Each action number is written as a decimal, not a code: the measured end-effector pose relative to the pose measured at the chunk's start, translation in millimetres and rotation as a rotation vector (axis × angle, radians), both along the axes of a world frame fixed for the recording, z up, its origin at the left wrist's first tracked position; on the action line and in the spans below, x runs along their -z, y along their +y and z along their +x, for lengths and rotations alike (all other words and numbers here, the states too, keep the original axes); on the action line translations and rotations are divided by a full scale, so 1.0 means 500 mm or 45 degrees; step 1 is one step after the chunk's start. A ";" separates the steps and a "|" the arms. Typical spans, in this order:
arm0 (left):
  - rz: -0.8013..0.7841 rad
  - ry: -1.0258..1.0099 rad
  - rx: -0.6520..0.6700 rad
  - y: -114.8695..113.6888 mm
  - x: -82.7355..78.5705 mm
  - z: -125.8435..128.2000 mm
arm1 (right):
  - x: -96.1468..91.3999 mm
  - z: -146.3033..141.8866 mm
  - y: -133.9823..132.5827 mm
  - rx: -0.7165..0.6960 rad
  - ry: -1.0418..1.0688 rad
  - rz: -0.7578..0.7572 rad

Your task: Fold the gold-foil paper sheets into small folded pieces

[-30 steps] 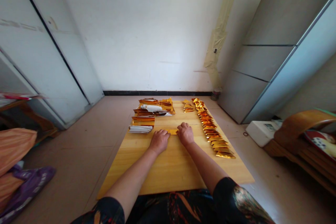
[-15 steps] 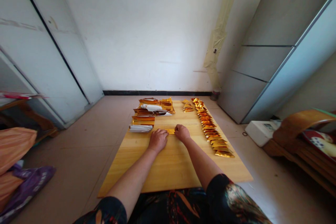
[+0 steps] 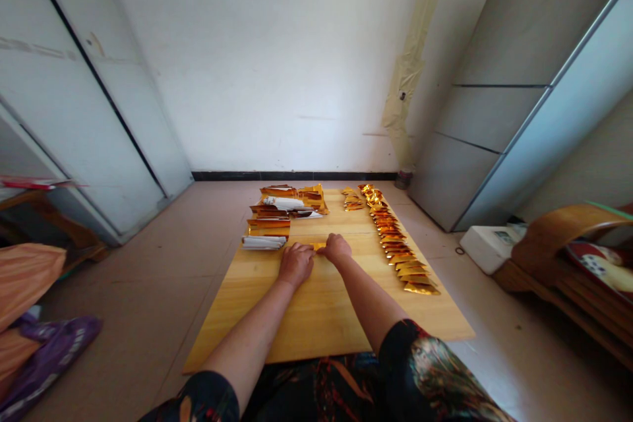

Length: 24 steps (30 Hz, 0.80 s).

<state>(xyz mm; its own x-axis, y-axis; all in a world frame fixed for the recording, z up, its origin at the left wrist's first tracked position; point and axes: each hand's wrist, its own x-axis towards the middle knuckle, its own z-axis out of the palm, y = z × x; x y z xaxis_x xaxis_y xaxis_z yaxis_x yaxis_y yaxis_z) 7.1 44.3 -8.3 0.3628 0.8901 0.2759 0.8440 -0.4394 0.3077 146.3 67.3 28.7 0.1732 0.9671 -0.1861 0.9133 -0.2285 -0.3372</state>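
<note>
A small piece of gold foil paper (image 3: 319, 247) lies on the wooden table (image 3: 316, 316) between my two hands, mostly covered by them. My left hand (image 3: 295, 264) holds its left end down against the tabletop, fingers bent. My right hand (image 3: 337, 248) is closed at the other end, its thumb pressing on the foil. To the left, close to my left hand, sits a stack of flat foil sheets (image 3: 264, 243) with white edges showing. More gold sheets (image 3: 270, 228) lie behind it. Along the right side runs a row of folded gold foil pieces (image 3: 395, 244), overlapping each other.
A smaller group of folded gold pieces (image 3: 352, 200) stands at the table's far side. A white wall (image 3: 277, 79) rises beyond. A grey refrigerator (image 3: 475, 119) and a white box (image 3: 487, 247) are at right. Orange and purple bags (image 3: 54, 349) lie at left.
My right hand has moved slightly left along the foil, toward my left hand, so less of the gold shows between them. My left hand stays in place. The view shifts a little.
</note>
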 end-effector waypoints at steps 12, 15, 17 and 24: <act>-0.024 -0.001 -0.019 -0.002 -0.002 0.001 | 0.010 0.047 0.028 -0.055 0.057 -0.015; -0.019 0.012 -0.016 -0.001 0.000 0.000 | 0.016 0.070 0.028 -0.044 0.075 -0.019; -0.016 0.018 -0.016 0.000 0.002 0.000 | 0.020 0.087 0.027 -0.037 0.095 -0.027; 0.018 0.033 0.010 0.004 0.007 -0.002 | 0.034 0.121 0.018 -0.054 0.163 0.053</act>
